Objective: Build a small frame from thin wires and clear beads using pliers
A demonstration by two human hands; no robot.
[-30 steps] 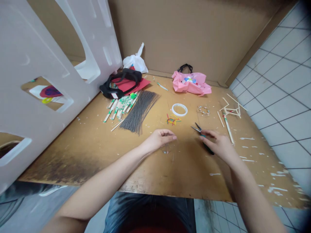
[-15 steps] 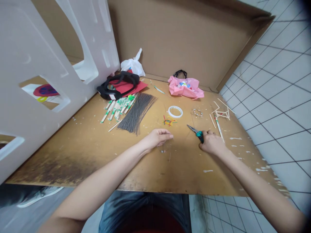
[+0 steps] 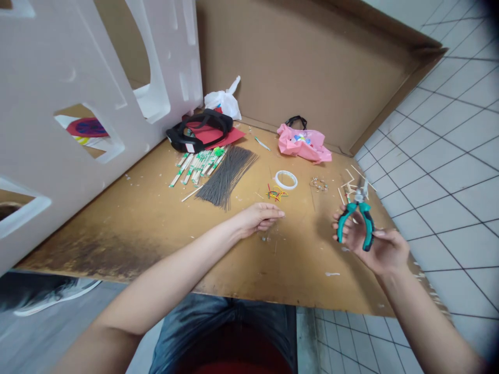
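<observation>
Needle-nose pliers (image 3: 354, 221), teal handles spread, clamped in right hand (image 3: 364, 241), raised above wooden bench (image 3: 304, 275). Left hand (image 3: 259, 218) rests on bench, fingers loosely together, holding nothing, just beside tiny wire bits (image 3: 265, 239); coloured rubber bands (image 3: 276, 194) lie beyond.

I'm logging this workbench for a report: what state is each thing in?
Left hand: lying on the wooden workbench, empty.
Teal-handled pliers: upright, handles spread.
Right hand: raised, holding them.
Clear tape roll: lying flat.
Pink plastic bag: crumpled.
Dark thin rods: fanned out flat.
</observation>
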